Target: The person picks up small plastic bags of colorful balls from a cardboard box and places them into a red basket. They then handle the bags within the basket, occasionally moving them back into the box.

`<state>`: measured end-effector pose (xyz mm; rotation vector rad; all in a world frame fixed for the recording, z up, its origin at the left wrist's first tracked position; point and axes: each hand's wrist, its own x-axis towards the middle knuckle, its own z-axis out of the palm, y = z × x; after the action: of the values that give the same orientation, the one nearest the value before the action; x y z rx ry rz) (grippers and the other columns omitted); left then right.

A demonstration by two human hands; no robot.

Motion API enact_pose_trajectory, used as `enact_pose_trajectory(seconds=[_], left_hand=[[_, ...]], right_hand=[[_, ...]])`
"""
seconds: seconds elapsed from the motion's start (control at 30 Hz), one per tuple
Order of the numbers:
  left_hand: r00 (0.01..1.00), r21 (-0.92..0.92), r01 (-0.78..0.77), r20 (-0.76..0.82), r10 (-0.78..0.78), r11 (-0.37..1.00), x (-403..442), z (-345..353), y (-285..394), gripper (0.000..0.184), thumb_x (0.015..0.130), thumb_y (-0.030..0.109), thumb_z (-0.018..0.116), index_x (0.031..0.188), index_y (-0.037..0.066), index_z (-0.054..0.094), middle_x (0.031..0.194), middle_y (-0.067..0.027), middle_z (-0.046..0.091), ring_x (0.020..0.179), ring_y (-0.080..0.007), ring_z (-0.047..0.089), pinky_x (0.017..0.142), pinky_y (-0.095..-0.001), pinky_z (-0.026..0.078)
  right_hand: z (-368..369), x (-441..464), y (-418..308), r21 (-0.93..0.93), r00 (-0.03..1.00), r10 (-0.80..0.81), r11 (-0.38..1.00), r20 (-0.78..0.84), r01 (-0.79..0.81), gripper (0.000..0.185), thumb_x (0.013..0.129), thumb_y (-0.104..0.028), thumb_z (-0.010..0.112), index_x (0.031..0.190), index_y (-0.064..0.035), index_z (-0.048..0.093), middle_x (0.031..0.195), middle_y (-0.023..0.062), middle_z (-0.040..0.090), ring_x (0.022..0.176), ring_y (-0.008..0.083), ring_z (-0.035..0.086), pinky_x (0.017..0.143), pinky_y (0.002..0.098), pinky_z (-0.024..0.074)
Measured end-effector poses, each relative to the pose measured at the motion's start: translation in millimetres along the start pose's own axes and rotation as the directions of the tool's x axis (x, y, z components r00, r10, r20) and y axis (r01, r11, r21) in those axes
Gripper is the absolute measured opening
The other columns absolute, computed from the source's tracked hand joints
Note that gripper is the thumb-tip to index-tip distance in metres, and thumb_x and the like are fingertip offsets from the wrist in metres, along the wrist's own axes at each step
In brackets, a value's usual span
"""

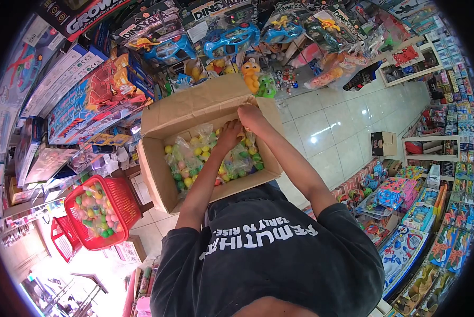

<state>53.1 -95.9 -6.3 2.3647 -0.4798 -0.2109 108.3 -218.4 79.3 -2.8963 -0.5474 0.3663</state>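
A cardboard box (157, 126) stands open in front of my body, its flaps folded outward. Inside lie clear plastic bags (181, 153) of small yellow, green and pink balls (197, 151). My left hand (229, 134) is over the far right part of the box, with its fingers curled down among the bags. Beside it, my right hand (251, 116) is closed near the box's far right corner. What either hand grips is hidden beneath the fingers.
Left of the box, a red plastic basket (129, 210) holds more bagged colored balls. Packaged dinosaur toys (231, 39) hang beyond the box. Boxed toys (97, 100) fill the left shelves, and more toys (400, 193) line the right. Tiled floor (326, 121) shows at the upper right.
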Motion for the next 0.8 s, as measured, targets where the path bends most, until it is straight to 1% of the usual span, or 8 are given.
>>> enact_pose_trajectory(seconds=[0.07,0.2,0.3,0.4,0.47,0.6,0.67,0.8], left_hand=[[0.981,0.274,-0.044,0.192,-0.010,0.961,3,3,-3,0.039,0.077,0.022,0.061,0.115,0.017,0.051,0.122,-0.0080,0.045,0.119,-0.0289,0.036,0.095,-0.0432,0.033],[0.981,0.223,0.005,0.188,-0.048,0.975,5,7,-18,0.035,0.078,0.021,0.060,0.112,0.017,0.054,0.121,-0.0061,0.047,0.119,-0.0280,0.038,0.094,-0.0418,0.035],[0.980,0.177,-0.011,0.197,-0.025,0.984,3,9,-27,0.033,0.078,0.022,0.061,0.110,0.017,0.056,0.118,-0.0053,0.049,0.117,-0.0269,0.041,0.094,-0.0397,0.038],[0.993,0.186,-0.022,0.120,0.000,0.982,2,10,-28,0.033,0.076,0.021,0.063,0.108,0.016,0.057,0.116,-0.0049,0.051,0.114,-0.0264,0.043,0.093,-0.0379,0.039],[0.994,0.144,-0.013,0.107,-0.003,0.990,1,11,-28,0.036,0.073,0.021,0.065,0.107,0.015,0.057,0.116,-0.0052,0.051,0.114,-0.0262,0.043,0.093,-0.0377,0.039],[0.994,0.173,0.034,0.092,-0.051,0.984,-2,8,-20,0.040,0.070,0.022,0.067,0.108,0.015,0.056,0.115,-0.0045,0.050,0.115,-0.0260,0.042,0.094,-0.0374,0.038],[0.990,0.169,0.025,0.130,-0.048,0.985,-1,8,-22,0.046,0.069,0.024,0.069,0.112,0.016,0.054,0.116,-0.0032,0.050,0.116,-0.0260,0.041,0.095,-0.0413,0.036],[0.997,0.254,0.032,0.057,-0.048,0.967,-4,13,-20,0.052,0.067,0.026,0.070,0.115,0.017,0.051,0.117,-0.0023,0.049,0.115,-0.0260,0.041,0.095,-0.0446,0.034]], right_hand=[[5,3,-1,-0.021,0.996,0.051,0.999,0.072,-0.049,0.010,0.073,-0.005,0.052,0.077,0.0005,0.060,0.082,0.0165,0.061,0.080,0.0308,0.061,0.070,0.0390,0.0498],[23,5,0,-0.081,1.000,0.022,0.997,0.012,-0.021,0.012,0.073,-0.006,0.053,0.078,-0.0002,0.062,0.081,0.0152,0.062,0.078,0.0298,0.062,0.070,0.0382,0.0500],[45,8,1,-0.182,0.993,0.016,0.983,0.114,0.005,0.015,0.074,-0.008,0.052,0.081,-0.0013,0.063,0.082,0.0146,0.063,0.078,0.0287,0.062,0.072,0.0378,0.0502],[84,14,10,-0.173,0.996,0.005,0.985,0.085,0.010,0.017,0.076,-0.011,0.053,0.084,-0.0012,0.064,0.084,0.0153,0.063,0.081,0.0291,0.062,0.071,0.0386,0.0506],[100,10,12,-0.117,0.976,0.064,0.992,0.206,-0.041,0.019,0.078,-0.013,0.052,0.085,-0.0012,0.064,0.087,0.0168,0.064,0.083,0.0298,0.063,0.071,0.0401,0.0504],[84,7,9,-0.096,0.969,0.089,0.993,0.229,-0.068,0.019,0.077,-0.013,0.053,0.088,-0.0007,0.063,0.088,0.0183,0.063,0.084,0.0306,0.062,0.072,0.0407,0.0499],[74,11,10,-0.013,0.918,0.065,0.998,0.391,-0.065,0.021,0.075,-0.012,0.056,0.091,-0.0004,0.062,0.090,0.0198,0.062,0.083,0.0313,0.062,0.072,0.0408,0.0494],[82,1,9,0.028,0.898,0.080,0.994,0.432,-0.102,0.022,0.073,-0.010,0.057,0.093,0.0002,0.061,0.089,0.0205,0.062,0.083,0.0314,0.062,0.072,0.0407,0.0492]])
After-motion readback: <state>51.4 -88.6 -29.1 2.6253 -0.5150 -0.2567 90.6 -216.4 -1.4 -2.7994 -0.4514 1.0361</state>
